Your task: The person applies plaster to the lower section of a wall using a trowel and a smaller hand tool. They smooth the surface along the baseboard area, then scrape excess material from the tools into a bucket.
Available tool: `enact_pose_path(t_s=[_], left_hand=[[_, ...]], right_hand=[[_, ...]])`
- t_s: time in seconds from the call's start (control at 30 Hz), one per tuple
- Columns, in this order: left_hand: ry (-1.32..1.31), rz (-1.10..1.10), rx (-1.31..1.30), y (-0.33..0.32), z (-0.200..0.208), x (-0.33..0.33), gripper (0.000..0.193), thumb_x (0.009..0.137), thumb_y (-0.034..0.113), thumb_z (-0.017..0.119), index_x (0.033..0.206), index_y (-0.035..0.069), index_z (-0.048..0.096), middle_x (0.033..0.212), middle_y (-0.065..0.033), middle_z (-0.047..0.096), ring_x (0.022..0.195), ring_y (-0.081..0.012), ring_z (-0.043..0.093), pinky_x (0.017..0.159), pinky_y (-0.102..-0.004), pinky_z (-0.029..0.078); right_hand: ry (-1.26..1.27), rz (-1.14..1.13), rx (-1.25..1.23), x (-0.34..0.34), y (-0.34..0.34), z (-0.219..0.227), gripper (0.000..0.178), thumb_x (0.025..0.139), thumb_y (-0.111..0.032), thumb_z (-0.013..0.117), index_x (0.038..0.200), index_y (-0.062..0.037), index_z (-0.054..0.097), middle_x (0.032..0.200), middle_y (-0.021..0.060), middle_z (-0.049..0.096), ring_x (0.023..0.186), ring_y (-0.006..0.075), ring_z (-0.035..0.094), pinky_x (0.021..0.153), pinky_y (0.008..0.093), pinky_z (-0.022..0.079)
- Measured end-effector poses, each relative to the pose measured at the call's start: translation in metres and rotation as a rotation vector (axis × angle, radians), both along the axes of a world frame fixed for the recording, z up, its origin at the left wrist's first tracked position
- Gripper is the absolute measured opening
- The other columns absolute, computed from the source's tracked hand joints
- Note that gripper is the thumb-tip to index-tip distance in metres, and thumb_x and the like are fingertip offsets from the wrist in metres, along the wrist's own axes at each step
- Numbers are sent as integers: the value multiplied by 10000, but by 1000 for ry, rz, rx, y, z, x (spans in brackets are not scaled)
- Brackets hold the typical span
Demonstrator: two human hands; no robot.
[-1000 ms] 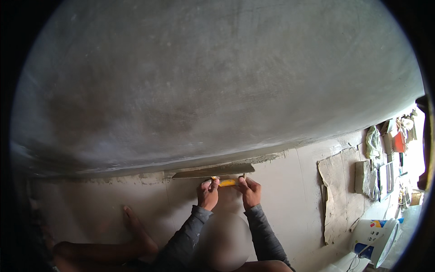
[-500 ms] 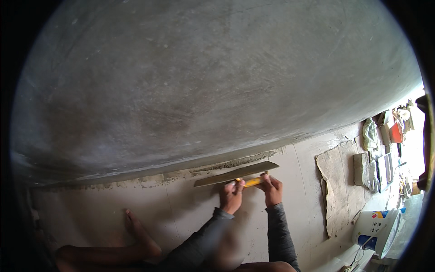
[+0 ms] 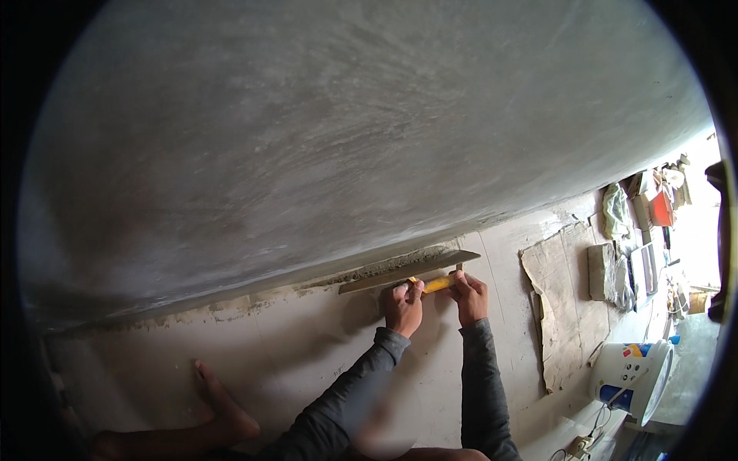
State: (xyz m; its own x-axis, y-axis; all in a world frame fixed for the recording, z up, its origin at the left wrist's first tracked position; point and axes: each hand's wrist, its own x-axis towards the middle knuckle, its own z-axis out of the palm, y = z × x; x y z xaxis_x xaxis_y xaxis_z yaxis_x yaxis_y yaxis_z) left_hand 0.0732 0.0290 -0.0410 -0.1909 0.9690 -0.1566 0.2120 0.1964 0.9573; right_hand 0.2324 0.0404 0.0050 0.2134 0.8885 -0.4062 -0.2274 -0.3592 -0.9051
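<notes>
A long plastering trowel (image 3: 406,275) with a flat metal blade and a yellow handle lies lengthwise along the foot of the grey plastered wall (image 3: 346,138). My left hand (image 3: 404,310) is closed round the left end of the handle, and my right hand (image 3: 470,301) grips its right end. Rough wet-looking mortar (image 3: 384,263) runs between the blade and the wall's base. The blade is tilted, and its far edge comes close to the mortar; I cannot tell whether they touch. Part of the handle is hidden by my fingers.
On the right, torn brown cardboard (image 3: 555,296) lies on the pale tiled floor (image 3: 307,369). Beyond it are a grey block (image 3: 600,273), a crumpled pale sack (image 3: 616,211) and a white bucket (image 3: 615,369) on its side. A bare foot (image 3: 219,396) rests at lower left.
Both hands have pushed the trowel forward, nearer the mortar at the wall's foot. The whole view has shifted a little. Both hands keep their hold on the handle.
</notes>
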Motion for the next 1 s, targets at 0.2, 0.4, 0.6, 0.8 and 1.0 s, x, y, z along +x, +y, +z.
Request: enact_pose_path(t_s=[0.2, 0.4, 0.6, 0.8, 1.0], left_hand=[[46, 43, 43, 11, 0, 4, 349, 980, 343, 622, 891, 24, 731, 675, -134, 670, 612, -307, 650, 601, -411, 502], [154, 37, 23, 20, 11, 3, 360, 990, 342, 607, 895, 16, 725, 722, -162, 691, 664, -325, 677, 630, -411, 515], [-78, 41, -91, 28, 37, 1, 394, 1004, 362, 593, 892, 4, 714, 700, -154, 678, 665, -325, 676, 632, -396, 510], [-5, -36, 110, -1, 62, -6, 333, 1026, 273, 614, 972, -46, 692, 800, -125, 731, 739, -198, 727, 673, -325, 545], [-147, -5, -116, -15, 33, -21, 297, 1033, 255, 611, 1040, -28, 699, 819, -81, 717, 775, -145, 709, 703, -278, 532]], right_hand=[[-36, -54, -25, -4, 15, -2, 358, 1020, -284, 633, 1014, 69, 692, 904, 79, 681, 839, 152, 667, 740, 302, 584], [-52, -18, -13, -2, 26, -3, 382, 1018, -305, 630, 1048, 71, 692, 939, 95, 693, 849, 162, 673, 756, 295, 576], [11, -28, 76, -8, 29, 14, 373, 1028, -282, 618, 1054, 84, 683, 939, 85, 686, 849, 158, 668, 772, 298, 579], [24, -15, 149, -4, 6, 44, 366, 1039, -280, 605, 1064, 78, 679, 962, 63, 676, 850, 118, 647, 812, 299, 583], [56, -19, 19, -23, -8, 21, 360, 1021, -242, 634, 1085, 111, 662, 976, 95, 667, 891, 169, 673, 844, 326, 600]])
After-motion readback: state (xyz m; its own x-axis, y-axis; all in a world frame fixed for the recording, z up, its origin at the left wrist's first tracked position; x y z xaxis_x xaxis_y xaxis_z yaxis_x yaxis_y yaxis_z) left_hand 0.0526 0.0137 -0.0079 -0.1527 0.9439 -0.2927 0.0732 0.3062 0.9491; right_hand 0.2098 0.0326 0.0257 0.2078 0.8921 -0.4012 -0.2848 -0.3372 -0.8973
